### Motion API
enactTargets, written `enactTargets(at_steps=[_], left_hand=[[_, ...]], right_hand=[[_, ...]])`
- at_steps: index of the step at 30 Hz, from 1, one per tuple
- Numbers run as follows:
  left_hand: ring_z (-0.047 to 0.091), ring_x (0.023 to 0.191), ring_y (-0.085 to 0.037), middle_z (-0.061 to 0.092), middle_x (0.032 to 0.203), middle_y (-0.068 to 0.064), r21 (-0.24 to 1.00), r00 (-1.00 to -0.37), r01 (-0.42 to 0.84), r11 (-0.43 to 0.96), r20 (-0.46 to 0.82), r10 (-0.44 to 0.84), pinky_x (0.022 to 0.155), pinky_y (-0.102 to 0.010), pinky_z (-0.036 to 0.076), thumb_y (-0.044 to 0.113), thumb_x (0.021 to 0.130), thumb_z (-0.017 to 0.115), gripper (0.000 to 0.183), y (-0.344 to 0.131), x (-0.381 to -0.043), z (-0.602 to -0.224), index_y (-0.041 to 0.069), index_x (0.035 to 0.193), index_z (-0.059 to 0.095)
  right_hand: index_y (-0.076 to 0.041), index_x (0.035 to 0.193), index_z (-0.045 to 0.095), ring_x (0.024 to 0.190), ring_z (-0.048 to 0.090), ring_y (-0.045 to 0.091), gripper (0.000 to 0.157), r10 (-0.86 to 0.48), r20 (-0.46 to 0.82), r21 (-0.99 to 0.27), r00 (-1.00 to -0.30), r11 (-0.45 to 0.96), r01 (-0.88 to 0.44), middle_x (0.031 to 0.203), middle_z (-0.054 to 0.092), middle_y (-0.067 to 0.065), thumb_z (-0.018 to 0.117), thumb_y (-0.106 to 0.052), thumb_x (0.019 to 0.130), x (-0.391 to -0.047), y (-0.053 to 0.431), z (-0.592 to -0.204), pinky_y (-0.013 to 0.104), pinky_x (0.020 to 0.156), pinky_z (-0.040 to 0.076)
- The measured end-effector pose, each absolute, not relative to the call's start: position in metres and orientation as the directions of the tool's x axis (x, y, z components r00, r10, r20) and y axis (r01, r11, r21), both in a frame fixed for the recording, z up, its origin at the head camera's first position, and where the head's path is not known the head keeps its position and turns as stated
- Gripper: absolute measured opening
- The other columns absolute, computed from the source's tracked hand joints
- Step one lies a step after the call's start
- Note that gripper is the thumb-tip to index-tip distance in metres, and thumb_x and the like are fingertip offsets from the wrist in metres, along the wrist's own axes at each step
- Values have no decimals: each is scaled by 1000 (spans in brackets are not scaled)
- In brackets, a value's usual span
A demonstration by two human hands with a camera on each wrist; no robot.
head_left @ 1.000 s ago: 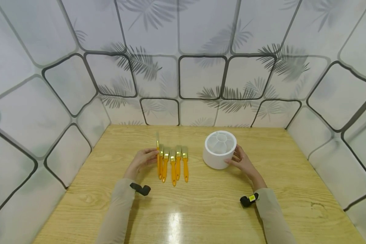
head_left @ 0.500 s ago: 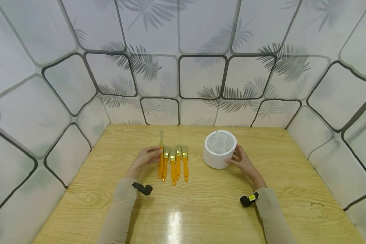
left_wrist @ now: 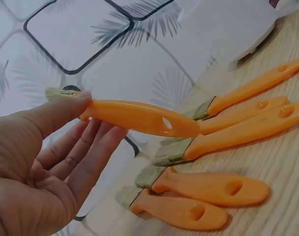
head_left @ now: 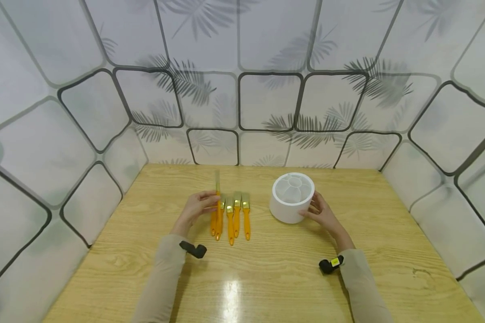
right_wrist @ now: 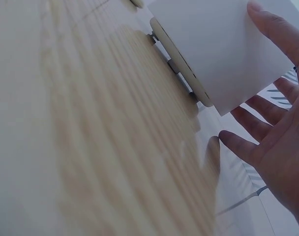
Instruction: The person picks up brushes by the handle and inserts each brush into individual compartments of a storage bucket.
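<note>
One left hand (head_left: 194, 210) pinches an orange-handled flat paintbrush (left_wrist: 144, 118) between thumb and fingers near its ferrule. Below and beside it, five matching brushes (head_left: 231, 222) lie on the wooden table (head_left: 266, 278). Further right stands a white round compartmented organizer (head_left: 288, 211), its side held by the right hand's (head_left: 326, 220) curved fingers and thumb. The right wrist camera (head_left: 327, 267) bears a yellow label (head_left: 334, 261), too small to read.
</note>
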State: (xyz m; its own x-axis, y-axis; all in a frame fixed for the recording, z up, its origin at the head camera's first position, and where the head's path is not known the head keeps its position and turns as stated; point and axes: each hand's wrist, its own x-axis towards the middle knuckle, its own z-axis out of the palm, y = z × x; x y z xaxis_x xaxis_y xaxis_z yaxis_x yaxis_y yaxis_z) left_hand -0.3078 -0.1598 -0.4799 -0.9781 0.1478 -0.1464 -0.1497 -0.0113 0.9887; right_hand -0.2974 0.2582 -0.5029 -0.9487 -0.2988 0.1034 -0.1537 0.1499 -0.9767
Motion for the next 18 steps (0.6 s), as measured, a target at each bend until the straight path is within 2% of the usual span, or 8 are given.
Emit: enactTargets(at_steps=[4,10,13,18], left_hand=[[61,99,-22,55,123,-18,991,-982,-129,-21,-125,145,84,-34,54,18,87,66,46,-155,-307,-477,-1,127,51],[59,105,-27,55,122,-20,994,-985,-101,-40,-94,147,87,-39,52,16,87,66,45,-148,-306,-474,-1,127,51],[60,103,-26,53,124,-23,996,-984,-83,-37,-76,159,89,-43,51,16,87,65,46,-145,-306,-473,-1,127,50],[63,98,-21,55,123,-24,997,-987,-64,-30,-59,153,87,-42,52,16,87,65,45,-140,-307,-473,1,127,51]], right_hand=[[-10,147,15,134,23,45,80,-301,105,-976,-948,152,-157,147,22,24,66,-6,85,-294,257,-497,57,108,24],[-13,148,17,134,26,43,81,-289,105,-978,-952,143,-152,148,24,21,67,-6,84,-302,261,-508,55,109,24],[-14,148,17,134,26,42,81,-287,103,-978,-952,143,-149,148,25,21,67,-6,84,-303,262,-510,55,109,24],[-10,147,17,133,26,44,80,-291,110,-978,-950,140,-156,147,24,24,67,-3,84,-297,259,-500,57,109,23]])
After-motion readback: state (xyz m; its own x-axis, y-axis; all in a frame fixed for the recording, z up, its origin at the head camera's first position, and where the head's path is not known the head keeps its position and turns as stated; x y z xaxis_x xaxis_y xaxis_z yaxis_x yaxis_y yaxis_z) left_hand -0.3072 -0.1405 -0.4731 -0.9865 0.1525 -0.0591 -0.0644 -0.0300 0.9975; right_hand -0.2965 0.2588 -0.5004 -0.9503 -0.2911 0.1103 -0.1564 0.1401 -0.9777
